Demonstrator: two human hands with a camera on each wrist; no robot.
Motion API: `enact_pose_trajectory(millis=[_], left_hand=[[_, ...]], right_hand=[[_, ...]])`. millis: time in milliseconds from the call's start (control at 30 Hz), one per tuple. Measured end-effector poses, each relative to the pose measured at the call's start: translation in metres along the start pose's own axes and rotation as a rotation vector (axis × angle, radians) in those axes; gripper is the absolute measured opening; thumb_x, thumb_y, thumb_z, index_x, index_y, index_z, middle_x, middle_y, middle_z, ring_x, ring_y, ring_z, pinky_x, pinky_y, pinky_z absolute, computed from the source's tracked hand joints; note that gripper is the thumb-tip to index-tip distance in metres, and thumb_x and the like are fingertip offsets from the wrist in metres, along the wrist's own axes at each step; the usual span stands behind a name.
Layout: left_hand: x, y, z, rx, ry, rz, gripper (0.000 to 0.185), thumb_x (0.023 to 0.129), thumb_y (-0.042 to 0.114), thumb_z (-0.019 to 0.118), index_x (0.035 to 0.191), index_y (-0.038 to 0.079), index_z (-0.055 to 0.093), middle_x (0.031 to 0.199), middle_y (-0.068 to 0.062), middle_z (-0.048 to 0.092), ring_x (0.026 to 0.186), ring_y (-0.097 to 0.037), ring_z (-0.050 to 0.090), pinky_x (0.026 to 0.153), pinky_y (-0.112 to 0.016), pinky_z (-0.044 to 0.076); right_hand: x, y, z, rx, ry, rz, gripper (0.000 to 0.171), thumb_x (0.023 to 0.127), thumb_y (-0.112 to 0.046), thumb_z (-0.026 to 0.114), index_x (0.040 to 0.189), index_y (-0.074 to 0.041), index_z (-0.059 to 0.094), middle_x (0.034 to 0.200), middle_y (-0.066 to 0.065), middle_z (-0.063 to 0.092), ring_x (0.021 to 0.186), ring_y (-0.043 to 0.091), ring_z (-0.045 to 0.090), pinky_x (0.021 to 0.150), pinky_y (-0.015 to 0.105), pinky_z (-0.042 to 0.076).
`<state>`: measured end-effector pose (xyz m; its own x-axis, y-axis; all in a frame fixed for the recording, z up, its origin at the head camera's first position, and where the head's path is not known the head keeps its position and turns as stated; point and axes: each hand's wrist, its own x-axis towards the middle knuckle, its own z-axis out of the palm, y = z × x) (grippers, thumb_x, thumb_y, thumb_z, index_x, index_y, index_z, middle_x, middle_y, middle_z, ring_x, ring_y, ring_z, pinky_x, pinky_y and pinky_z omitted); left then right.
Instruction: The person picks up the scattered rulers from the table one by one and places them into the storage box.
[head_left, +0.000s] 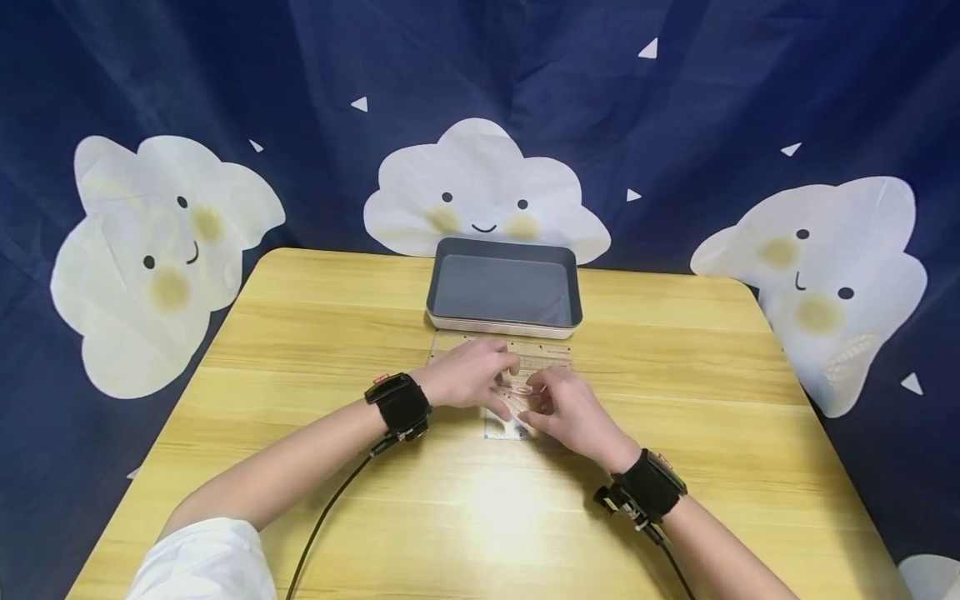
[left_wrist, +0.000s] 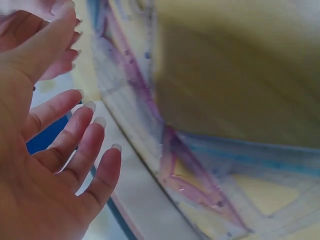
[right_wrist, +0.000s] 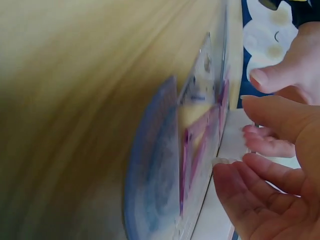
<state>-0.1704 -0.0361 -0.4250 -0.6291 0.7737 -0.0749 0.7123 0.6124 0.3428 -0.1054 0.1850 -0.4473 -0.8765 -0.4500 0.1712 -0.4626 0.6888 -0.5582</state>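
My left hand (head_left: 471, 375) and my right hand (head_left: 573, 417) hover close together over flat, clear plastic drawing tools on the table. Both have loosely bent fingers, with nothing seen between them. A protractor (right_wrist: 150, 170) with a blue band lies nearest in the right wrist view. Beside it are a pink-edged set square (left_wrist: 215, 197) and a clear set square (right_wrist: 202, 80), partly overlapping. A clear sheet-like piece with ruler markings (head_left: 551, 354) reaches back toward the tray; the hands cover part of the tools in the head view.
A rectangular tray (head_left: 506, 321), dark grey inside with a pale outer wall, stands just behind the tools. The wood-grain table (head_left: 675, 350) backs onto a navy curtain (head_left: 525, 67) printed with white clouds. A cable (head_left: 330, 508) trails from the left wrist camera.
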Motion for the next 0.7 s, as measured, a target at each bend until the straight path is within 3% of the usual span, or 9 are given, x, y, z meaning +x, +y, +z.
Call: enact_pose_trajectory(millis=[267, 700], left_hand=[[-0.006, -0.005, 0.016, 0.061, -0.025, 0.048, 0.067, 0.064, 0.058, 0.094, 0.112, 0.020, 0.066, 0.100, 0.004, 0.052, 0.094, -0.018, 0.048, 0.086, -0.034, 0.041], [-0.012, -0.010, 0.025, 0.005, -0.083, 0.032, 0.059, 0.066, 0.048, 0.096, 0.110, 0.023, 0.066, 0.111, 0.004, 0.050, 0.104, -0.018, 0.042, 0.088, -0.034, 0.036]], right_hand=[[-0.002, -0.007, 0.011, -0.020, -0.053, 0.054, 0.036, 0.077, -0.021, 0.094, 0.100, -0.005, 0.070, 0.085, 0.002, 0.061, 0.074, 0.012, 0.054, 0.066, 0.027, 0.046], [0.000, -0.011, 0.025, -0.090, -0.081, 0.054, 0.038, 0.074, -0.028, 0.095, 0.092, -0.011, 0.065, 0.083, -0.003, 0.052, 0.069, 0.010, 0.045, 0.060, 0.025, 0.040]])
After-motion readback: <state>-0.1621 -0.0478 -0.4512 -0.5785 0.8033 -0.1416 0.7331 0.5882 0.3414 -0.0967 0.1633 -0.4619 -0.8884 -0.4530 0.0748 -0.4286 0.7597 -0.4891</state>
